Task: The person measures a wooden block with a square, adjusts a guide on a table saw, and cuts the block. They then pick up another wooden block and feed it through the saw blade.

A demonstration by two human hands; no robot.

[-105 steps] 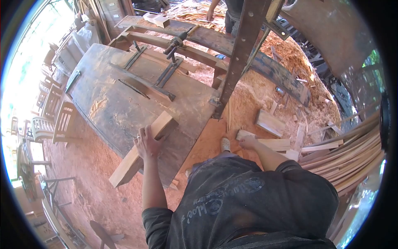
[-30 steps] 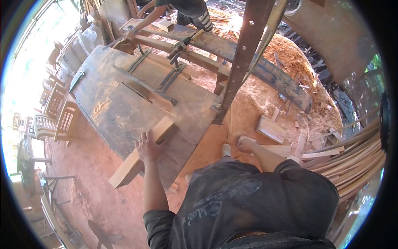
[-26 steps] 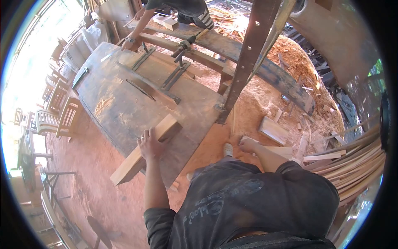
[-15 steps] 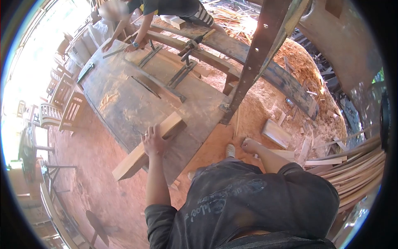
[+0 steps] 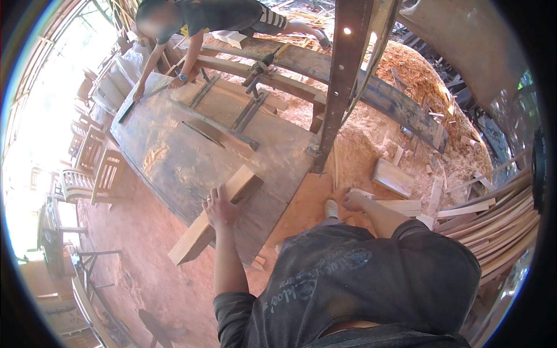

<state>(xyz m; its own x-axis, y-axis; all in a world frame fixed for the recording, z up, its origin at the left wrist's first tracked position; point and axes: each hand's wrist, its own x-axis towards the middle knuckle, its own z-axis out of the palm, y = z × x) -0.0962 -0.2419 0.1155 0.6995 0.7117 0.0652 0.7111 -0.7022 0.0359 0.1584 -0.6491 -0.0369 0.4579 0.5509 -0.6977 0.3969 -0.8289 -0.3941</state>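
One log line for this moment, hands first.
left hand: on beam | right hand: curled, off table, contents unclear | beam: on table, one end overhanging | co-worker: both hands at table's far end

Cam wearer's shirt [image 5: 406, 284], approx. 5 o'clock in view: faded lt. print [image 5: 293, 294] on chest. "Chloe's" legible at print's 8 o'clock end; word at 2 o'clock end looks like "Blue…", rest illeg.; sm. line betw. too worn to read.

The dark shirt [image 5: 377, 278] has loose sleeves [image 5: 235, 310] and grey lettering [image 5: 299, 288]; the shoe [image 5: 331, 209] is pale.
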